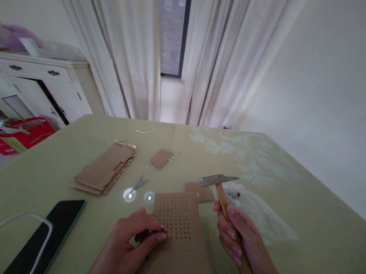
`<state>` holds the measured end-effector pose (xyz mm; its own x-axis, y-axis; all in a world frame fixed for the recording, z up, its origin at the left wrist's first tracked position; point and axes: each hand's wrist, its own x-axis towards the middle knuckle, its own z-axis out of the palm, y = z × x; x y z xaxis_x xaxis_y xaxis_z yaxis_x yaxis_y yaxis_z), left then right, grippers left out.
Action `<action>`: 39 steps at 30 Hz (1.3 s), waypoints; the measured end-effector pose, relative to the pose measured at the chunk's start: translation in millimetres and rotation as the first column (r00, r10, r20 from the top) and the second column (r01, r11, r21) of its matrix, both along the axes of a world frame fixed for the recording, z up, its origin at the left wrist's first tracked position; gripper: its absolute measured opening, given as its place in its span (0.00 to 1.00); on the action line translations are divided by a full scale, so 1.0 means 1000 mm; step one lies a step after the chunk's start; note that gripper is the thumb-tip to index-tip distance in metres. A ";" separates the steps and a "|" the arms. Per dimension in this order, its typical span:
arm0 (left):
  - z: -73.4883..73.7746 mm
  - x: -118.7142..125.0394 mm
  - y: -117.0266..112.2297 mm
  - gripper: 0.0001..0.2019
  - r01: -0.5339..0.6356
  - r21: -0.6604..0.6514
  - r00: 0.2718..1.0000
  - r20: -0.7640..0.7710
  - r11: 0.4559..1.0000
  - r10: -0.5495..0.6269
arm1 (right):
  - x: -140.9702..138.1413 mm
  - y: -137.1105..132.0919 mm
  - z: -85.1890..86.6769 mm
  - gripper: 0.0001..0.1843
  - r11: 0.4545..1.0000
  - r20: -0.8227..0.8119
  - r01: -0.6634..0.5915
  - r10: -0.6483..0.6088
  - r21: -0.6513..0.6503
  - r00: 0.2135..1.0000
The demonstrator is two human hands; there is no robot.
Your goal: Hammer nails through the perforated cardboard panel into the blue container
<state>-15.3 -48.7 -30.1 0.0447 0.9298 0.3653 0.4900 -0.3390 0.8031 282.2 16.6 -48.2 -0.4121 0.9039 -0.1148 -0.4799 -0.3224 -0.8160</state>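
Note:
My left hand (138, 238) is closed, thumb and forefinger pinching what looks like a nail (162, 227). Only its small metal head shows above the fingertips. It stands over the left side of the hole grid in a brown cardboard sheet (177, 253), and the hand rests on that sheet. Rows of small punched holes cover the sheet's far part. To the right, my right hand (242, 233) grips the wooden handle of a hammer (220, 185), its metal head raised beyond the fingers. Several slim metal nails (138, 185) lie over a clear round disc (129, 195).
A stack of perforated cardboard pieces (105, 167) lies at left, behind a dark tablet (50, 236) with a white cable (49, 228). Small cardboard pieces (162, 158), another clear disc (149, 197) and a plastic bag (265, 218) are on the table (314, 229).

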 end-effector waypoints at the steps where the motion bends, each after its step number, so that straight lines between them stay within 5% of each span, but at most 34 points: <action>1: -0.001 0.000 0.000 0.08 0.007 0.010 1.000 -0.013 1.000 -0.007 | 0.000 0.000 0.002 0.21 1.000 0.005 -0.001 0.001 0.001 1.000; 6: -0.006 -0.003 -0.001 0.08 0.012 -0.005 0.999 -0.047 1.000 -0.013 | -0.001 0.000 0.014 0.22 1.000 0.064 -0.005 0.006 -0.020 0.998; 18: -0.006 -0.001 -0.007 0.15 -0.101 -0.090 0.995 -0.025 0.991 0.099 | 0.001 0.000 0.004 0.21 1.000 0.018 0.015 -0.015 -0.007 1.000; 27: -0.007 -0.009 0.001 0.08 0.044 -0.001 0.997 -0.060 0.999 -0.044 | -0.002 -0.001 0.015 0.21 1.000 0.039 -0.006 0.006 -0.006 0.999; 39: -0.013 -0.004 -0.005 0.07 0.006 -0.055 0.999 0.036 0.998 -0.004 | 0.000 0.000 0.004 0.21 1.000 0.027 0.001 -0.001 -0.003 1.000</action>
<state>-19.3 -53.5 -42.8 0.0370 0.9484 0.3149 0.4593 -0.2960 0.8375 281.8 16.3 -43.9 -0.4081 0.9038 -0.1288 -0.4579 -0.3247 -0.8276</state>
